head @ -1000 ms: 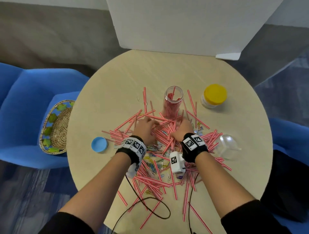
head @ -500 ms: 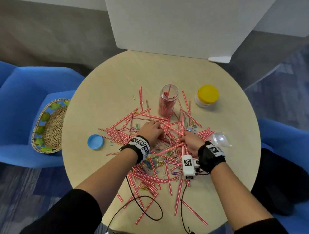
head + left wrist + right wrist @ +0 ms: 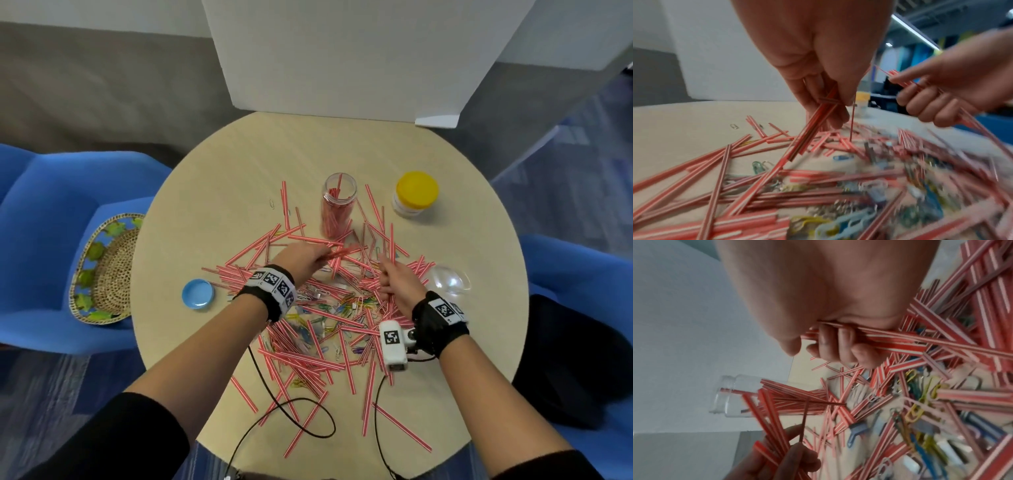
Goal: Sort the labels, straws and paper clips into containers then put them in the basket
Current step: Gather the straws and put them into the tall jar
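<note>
Red-and-white striped straws lie scattered over the round table, mixed with coloured paper clips and small labels. A clear jar with no lid stands at the back, partly filled with straws. My left hand pinches a small bunch of straws just above the pile, in front of the jar. To its right, my right hand grips another bunch of straws in curled fingers. The woven basket sits on the blue chair to the left.
A yellow-lidded jar stands to the right of the clear jar. A blue lid lies at the table's left edge, and a clear dome lid lies at the right. A white board stands behind the table. Black cables trail near me.
Both hands have lifted from the pile with straws in their grasp. The right hand moved right and back toward me; the left shifted slightly toward the jar.
</note>
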A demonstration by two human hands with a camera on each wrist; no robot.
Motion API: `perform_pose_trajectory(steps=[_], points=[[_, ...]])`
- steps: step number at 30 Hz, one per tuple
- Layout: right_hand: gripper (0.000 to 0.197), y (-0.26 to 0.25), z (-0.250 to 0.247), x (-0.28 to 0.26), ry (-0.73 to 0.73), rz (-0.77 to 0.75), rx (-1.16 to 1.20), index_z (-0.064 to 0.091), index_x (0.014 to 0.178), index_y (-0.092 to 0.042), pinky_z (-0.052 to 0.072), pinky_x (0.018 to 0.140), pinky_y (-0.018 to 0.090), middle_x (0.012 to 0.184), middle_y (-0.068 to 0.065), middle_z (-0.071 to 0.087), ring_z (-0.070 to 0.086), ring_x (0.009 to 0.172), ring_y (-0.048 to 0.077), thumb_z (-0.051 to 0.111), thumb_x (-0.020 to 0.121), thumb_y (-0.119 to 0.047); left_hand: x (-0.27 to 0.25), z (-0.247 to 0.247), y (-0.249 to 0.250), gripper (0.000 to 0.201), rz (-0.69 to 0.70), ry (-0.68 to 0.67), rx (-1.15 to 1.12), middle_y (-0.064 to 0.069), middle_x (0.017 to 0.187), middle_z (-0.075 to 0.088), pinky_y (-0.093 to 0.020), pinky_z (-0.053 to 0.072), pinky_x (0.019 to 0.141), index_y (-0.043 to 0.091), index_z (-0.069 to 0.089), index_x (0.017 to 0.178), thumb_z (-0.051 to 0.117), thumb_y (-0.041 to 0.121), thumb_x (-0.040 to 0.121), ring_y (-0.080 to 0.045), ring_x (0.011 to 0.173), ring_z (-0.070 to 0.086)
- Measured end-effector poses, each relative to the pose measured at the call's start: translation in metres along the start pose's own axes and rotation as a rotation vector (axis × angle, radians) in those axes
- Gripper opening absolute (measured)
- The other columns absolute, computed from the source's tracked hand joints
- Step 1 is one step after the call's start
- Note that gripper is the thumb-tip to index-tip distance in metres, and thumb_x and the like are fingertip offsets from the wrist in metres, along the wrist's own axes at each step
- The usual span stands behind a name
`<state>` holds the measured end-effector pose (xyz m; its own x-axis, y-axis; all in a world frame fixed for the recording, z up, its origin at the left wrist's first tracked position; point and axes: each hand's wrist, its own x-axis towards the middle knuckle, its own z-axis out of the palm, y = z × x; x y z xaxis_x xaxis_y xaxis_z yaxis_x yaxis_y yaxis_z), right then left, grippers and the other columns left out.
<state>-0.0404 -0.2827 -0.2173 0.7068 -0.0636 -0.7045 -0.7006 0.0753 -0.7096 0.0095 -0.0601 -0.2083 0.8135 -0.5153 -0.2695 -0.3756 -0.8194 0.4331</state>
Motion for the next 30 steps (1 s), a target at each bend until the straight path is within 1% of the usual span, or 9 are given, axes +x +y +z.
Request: perform_pose_trajectory(steps=[3, 6, 8, 12, 15, 18, 21, 25, 30], points=[[0.041, -0.008, 0.004, -0.004, 0.024, -0.090, 0.205, 0.038, 0.075, -0.019, 0.026, 0.048, 0.024, 0.063, -0.004, 0.021, 0.021, 0.051, 0.011, 0.042, 0.100, -0.051, -0.009, -0.012, -0.004, 0.020, -0.095, 0.201, -0.355, 0.001, 0.086, 0.070, -0.019, 0.048, 0.064, 0.014, 0.065, 0.113, 0.052, 0.017, 0.099, -0.007, 0.068, 0.062], [0.044, -0.023, 0.010, -0.009, 0.048, -0.176, 0.327, 0.035, 0.069, -0.020, 0.022, 0.040, 0.023, 0.059, -0.005, 0.019, 0.017, 0.047, 0.010, 0.039, 0.102, -0.051, -0.012, -0.016, -0.005, 0.022, -0.151, 0.302, -0.665, 0.000, 0.078, 0.063, -0.031, 0.054, 0.066, 0.016, 0.059, 0.118, 0.045, 0.013, 0.101, -0.016, 0.068, 0.060], [0.044, -0.033, 0.014, -0.012, 0.063, -0.223, 0.329, 0.035, 0.069, -0.021, 0.018, 0.037, 0.022, 0.058, -0.005, 0.019, 0.015, 0.044, 0.010, 0.039, 0.103, -0.049, -0.011, -0.016, -0.006, 0.021, -0.188, 0.303, -0.768, 0.002, 0.075, 0.052, -0.039, 0.046, 0.061, 0.024, 0.053, 0.116, 0.038, 0.017, 0.103, -0.019, 0.063, 0.049], [0.043, -0.049, 0.018, -0.016, 0.054, -0.273, 0.306, 0.036, 0.068, -0.022, 0.016, 0.035, 0.019, 0.056, -0.004, 0.019, 0.013, 0.042, 0.009, 0.040, 0.102, -0.050, -0.009, -0.032, 0.003, 0.010, -0.272, 0.344, -1.146, 0.005, 0.067, 0.038, -0.025, 0.030, 0.052, 0.015, 0.048, 0.096, 0.044, 0.022, 0.102, -0.009, 0.053, 0.033], [0.043, -0.060, 0.018, -0.020, 0.056, -0.303, 0.272, 0.036, 0.068, -0.022, 0.015, 0.036, 0.019, 0.056, -0.005, 0.020, 0.013, 0.042, 0.010, 0.042, 0.102, -0.049, -0.008, -0.061, 0.014, 0.026, -0.249, 0.440, -1.315, 0.009, 0.058, 0.033, -0.018, 0.028, 0.043, 0.020, 0.047, 0.077, 0.055, 0.032, 0.098, -0.007, 0.045, 0.027], [0.044, -0.069, 0.015, -0.023, 0.050, -0.334, 0.263, 0.035, 0.067, -0.022, 0.013, 0.038, 0.020, 0.055, -0.005, 0.019, 0.013, 0.043, 0.010, 0.043, 0.102, -0.047, -0.006, -0.103, 0.029, 0.046, -0.177, 0.590, -1.463, 0.009, 0.049, 0.028, -0.021, 0.022, 0.041, 0.027, 0.036, 0.057, 0.059, 0.036, 0.095, -0.010, 0.041, 0.021], [0.044, -0.075, 0.013, -0.025, 0.045, -0.348, 0.271, 0.036, 0.067, -0.022, 0.011, 0.039, 0.021, 0.054, -0.006, 0.020, 0.013, 0.042, 0.009, 0.041, 0.103, -0.047, 0.006, -0.148, 0.045, 0.053, -0.069, 0.702, -1.651, 0.006, 0.047, 0.018, -0.026, 0.014, 0.043, 0.024, 0.023, 0.056, 0.052, 0.036, 0.099, -0.013, 0.043, 0.013], [0.047, -0.081, 0.011, -0.027, 0.051, -0.385, 0.225, 0.030, 0.064, -0.023, 0.010, 0.043, 0.027, 0.058, -0.005, 0.017, 0.011, 0.047, 0.011, 0.040, 0.102, -0.048, 0.032, -0.178, 0.060, 0.055, -0.005, 0.768, -1.662, 0.004, 0.048, 0.014, -0.026, 0.016, 0.044, 0.024, 0.018, 0.056, 0.046, 0.036, 0.101, -0.013, 0.043, 0.011], [0.048, -0.096, 0.003, -0.030, 0.065, -0.408, 0.215, 0.025, 0.063, -0.024, 0.010, 0.042, 0.026, 0.055, -0.005, 0.016, 0.009, 0.048, 0.013, 0.040, 0.102, -0.049, 0.061, -0.162, 0.063, 0.062, -0.047, 0.735, -1.339, 0.008, 0.041, 0.028, -0.023, 0.025, 0.046, 0.028, 0.033, 0.042, 0.045, 0.037, 0.102, -0.011, 0.038, 0.025]])
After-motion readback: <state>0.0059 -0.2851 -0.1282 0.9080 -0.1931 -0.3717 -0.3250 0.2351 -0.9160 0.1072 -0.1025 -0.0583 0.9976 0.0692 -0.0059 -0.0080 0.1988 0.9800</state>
